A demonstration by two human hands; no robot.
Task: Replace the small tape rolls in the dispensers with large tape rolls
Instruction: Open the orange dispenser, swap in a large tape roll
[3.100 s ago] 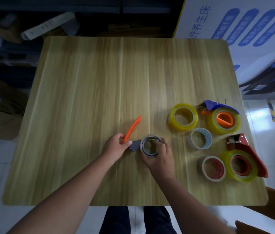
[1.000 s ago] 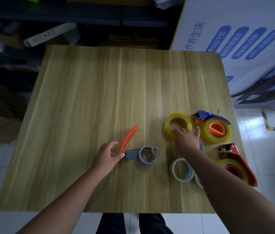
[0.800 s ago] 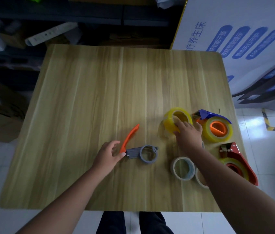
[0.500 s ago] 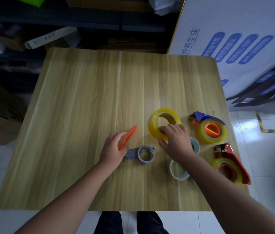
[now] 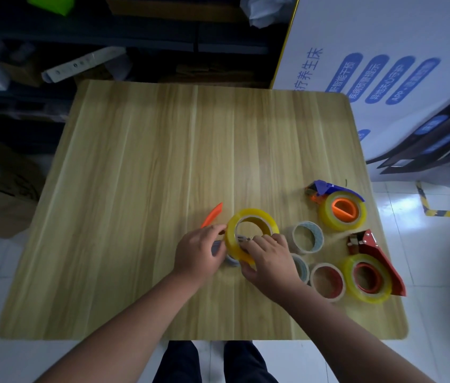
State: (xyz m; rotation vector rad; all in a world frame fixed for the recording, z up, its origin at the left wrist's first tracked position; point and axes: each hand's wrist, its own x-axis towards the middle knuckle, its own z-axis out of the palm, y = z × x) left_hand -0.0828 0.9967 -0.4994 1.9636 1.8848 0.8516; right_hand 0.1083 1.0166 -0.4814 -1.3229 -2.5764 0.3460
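Two hands are meeting near centre of the surface (image 5: pixel 135 189): the right hand (image 5: pixel 269 261), fingers clamped on the large yellow tape roll (image 5: pixel 250 233), has carried it left from beside the blue dispenser (image 5: pixel 334 200) onto the orange-handled dispenser (image 5: pixel 212 217), gripped by the left hand (image 5: pixel 197 254).

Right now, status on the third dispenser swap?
Right hand holds large yellow roll over the grey dispenser. Left hand steadies its orange handle. Roll tilted, not seated yet. Nothing in the way.
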